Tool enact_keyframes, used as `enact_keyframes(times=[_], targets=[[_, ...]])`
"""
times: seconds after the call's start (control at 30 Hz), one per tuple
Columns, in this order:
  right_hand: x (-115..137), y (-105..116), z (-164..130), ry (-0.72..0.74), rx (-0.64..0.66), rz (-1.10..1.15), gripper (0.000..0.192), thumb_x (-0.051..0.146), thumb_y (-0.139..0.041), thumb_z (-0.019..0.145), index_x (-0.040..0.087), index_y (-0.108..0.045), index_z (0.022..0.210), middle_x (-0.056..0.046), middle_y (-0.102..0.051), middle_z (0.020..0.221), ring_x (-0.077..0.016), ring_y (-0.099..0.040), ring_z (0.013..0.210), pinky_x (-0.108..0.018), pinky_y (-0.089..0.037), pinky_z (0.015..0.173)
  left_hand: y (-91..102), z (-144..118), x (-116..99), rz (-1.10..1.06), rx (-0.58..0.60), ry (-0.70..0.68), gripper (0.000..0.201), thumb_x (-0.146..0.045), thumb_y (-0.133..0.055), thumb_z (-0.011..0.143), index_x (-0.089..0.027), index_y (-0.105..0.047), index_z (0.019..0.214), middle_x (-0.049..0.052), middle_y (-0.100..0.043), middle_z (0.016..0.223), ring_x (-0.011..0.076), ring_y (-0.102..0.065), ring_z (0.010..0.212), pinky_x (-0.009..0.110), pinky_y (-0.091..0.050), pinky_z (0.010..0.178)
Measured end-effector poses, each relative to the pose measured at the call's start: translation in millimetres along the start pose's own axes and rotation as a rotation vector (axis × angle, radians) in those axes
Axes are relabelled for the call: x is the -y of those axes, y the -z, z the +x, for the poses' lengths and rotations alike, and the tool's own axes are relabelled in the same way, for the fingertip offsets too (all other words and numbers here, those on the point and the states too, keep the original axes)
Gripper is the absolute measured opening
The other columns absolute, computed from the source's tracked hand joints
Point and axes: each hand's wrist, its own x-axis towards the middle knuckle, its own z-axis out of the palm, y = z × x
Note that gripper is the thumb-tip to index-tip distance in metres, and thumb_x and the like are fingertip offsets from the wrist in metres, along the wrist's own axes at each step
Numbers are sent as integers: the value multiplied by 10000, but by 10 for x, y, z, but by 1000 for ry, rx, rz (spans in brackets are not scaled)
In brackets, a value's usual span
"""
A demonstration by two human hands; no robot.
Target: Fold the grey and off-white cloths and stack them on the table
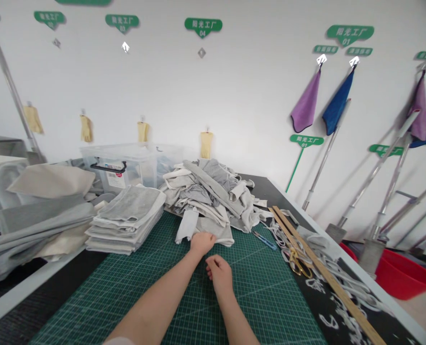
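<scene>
My left hand is closed at the near edge of a grey cloth, at the front of a loose heap of grey and white cloths. My fingers seem to grip that edge, though the fingertips are partly hidden. A small pale strip of cloth lies just beyond the wrist. Closer to me, my right hand hovers over the green cutting mat with its fingers curled in. Whether anything is inside them I cannot make out.
A neat stack of folded grey cloths stands left of the heap, with more cloth beyond it. Blue snips, gold-handled scissors, a long wooden ruler and white scraps lie right. Behind is a clear plastic box.
</scene>
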Motion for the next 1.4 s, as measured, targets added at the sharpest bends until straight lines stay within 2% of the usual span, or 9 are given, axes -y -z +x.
enact_keyframes(times=[0.3, 0.43, 0.6, 0.83, 1.0, 1.1, 1.2, 1.3, 1.4], targets=[[224, 260, -135, 191, -348, -231, 271, 388, -397, 715, 181, -557, 646, 10, -543, 583, -127, -468, 568, -208, -327, 552, 85, -539, 158, 9, 41, -140, 446, -389, -215, 791, -206, -621, 764, 47, -622, 816, 184, -553, 785, 260, -380, 639], [224, 480, -67, 117, -475, -234, 242, 385, -435, 684, 189, -576, 695, 2, -571, 657, -145, -485, 636, -228, -327, 601, 171, -726, 314, -31, 123, -288, 438, -515, -278, 742, -220, -599, 700, -3, -615, 714, 147, -549, 696, 212, -359, 571], [122, 654, 124, -85, -258, 12, 249, 352, -454, 637, 161, -599, 705, -24, -589, 655, -136, -487, 564, -231, -342, 515, 218, -938, 513, -65, 215, -532, 302, -446, -586, 529, -230, -547, 736, -54, -570, 670, 118, -489, 598, 187, -319, 502], [195, 635, 11, -79, 297, -124, 212, 336, -550, 584, 180, -631, 703, 14, -595, 593, -72, -411, 405, -187, -261, 375, 274, -1084, 646, -274, 315, -725, 158, -59, -459, 528, -178, -520, 611, -49, -521, 661, 85, -449, 609, 162, -344, 570], [279, 636, -159, -211, 692, -153, 309, 404, -486, 650, 126, -606, 593, 5, -573, 456, -25, -275, 261, -178, -150, 307, 324, -1004, 748, -486, 394, -714, 237, 10, -369, 511, -153, -537, 553, -25, -520, 660, 86, -471, 651, 175, -373, 653], [270, 606, -141, -225, 522, -117, 288, 392, -492, 643, 128, -572, 560, 12, -552, 430, -35, -331, 274, -170, -194, 313, 330, -984, 769, -607, 419, -672, 295, 36, -330, 510, -148, -561, 528, -15, -536, 682, 82, -493, 670, 171, -383, 666], [216, 576, -61, -206, 302, -110, 265, 376, -471, 652, 142, -526, 541, 35, -506, 412, -42, -357, 307, -164, -241, 330, 319, -968, 746, -668, 235, -551, 336, 44, -325, 537, -155, -596, 531, -1, -542, 795, 83, -502, 749, 179, -375, 721], [183, 562, -23, -214, 266, -99, 264, 384, -476, 644, 141, -533, 560, 30, -509, 443, -48, -371, 336, -173, -274, 349, 275, -926, 711, -726, -17, -370, 289, -9, -404, 599, -175, -627, 678, 16, -521, 915, 103, -485, 844, 196, -360, 775], [211, 530, -63, -229, 286, -70, 293, 419, -498, 625, 138, -581, 633, 0, -565, 525, -65, -428, 408, -186, -322, 408, 215, -893, 671, -788, -47, -121, 287, -194, -481, 675, -172, -546, 953, 22, -555, 813, 110, -510, 712, 217, -407, 666]])
